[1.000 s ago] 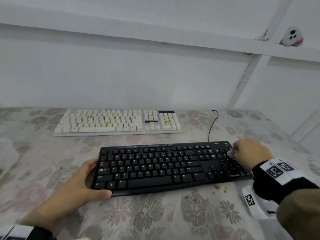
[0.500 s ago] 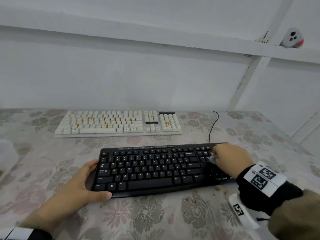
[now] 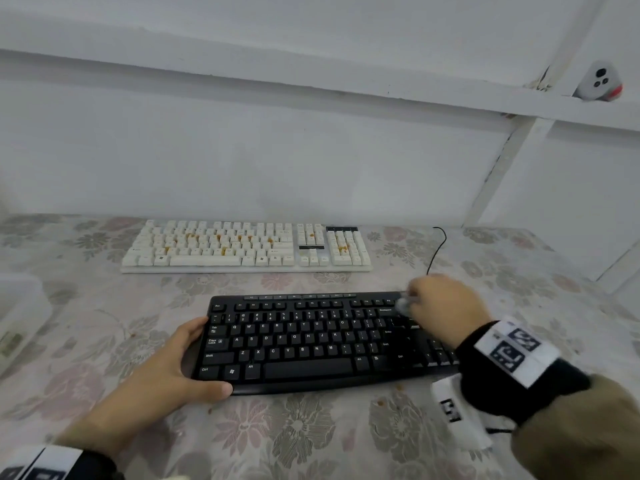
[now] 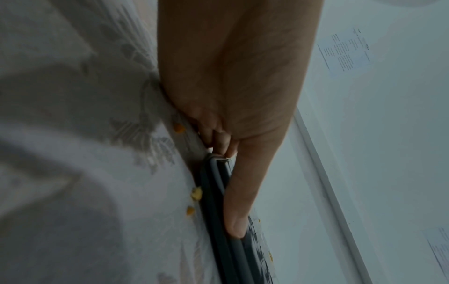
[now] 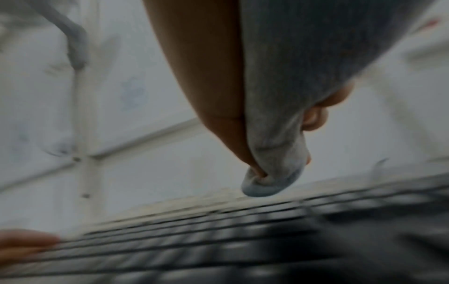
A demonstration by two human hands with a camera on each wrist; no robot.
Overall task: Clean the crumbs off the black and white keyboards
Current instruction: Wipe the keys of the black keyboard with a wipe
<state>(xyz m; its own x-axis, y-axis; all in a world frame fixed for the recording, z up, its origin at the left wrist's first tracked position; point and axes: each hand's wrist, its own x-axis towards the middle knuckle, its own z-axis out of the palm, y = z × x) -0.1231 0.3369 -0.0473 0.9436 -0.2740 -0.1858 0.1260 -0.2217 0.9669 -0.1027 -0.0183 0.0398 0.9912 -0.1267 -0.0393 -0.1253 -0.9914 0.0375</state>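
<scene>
The black keyboard lies near me on the flowered tablecloth. My left hand grips its left end, thumb along the front edge and fingers behind. My right hand pinches a bunched grey-white cloth over the keyboard's upper right keys; this view is blurred by motion. Behind it, near the wall, lies the white keyboard, with orange crumbs scattered among its keys.
Orange crumbs lie on the tablecloth by the black keyboard's front right, and more crumbs by its left end. A black cable runs back toward the wall. A translucent container stands at the left edge.
My right hand with the cloth has swept leftward and toward the back along the black keyboard, from the number pad to the upper keys. The left hand keeps its hold.
</scene>
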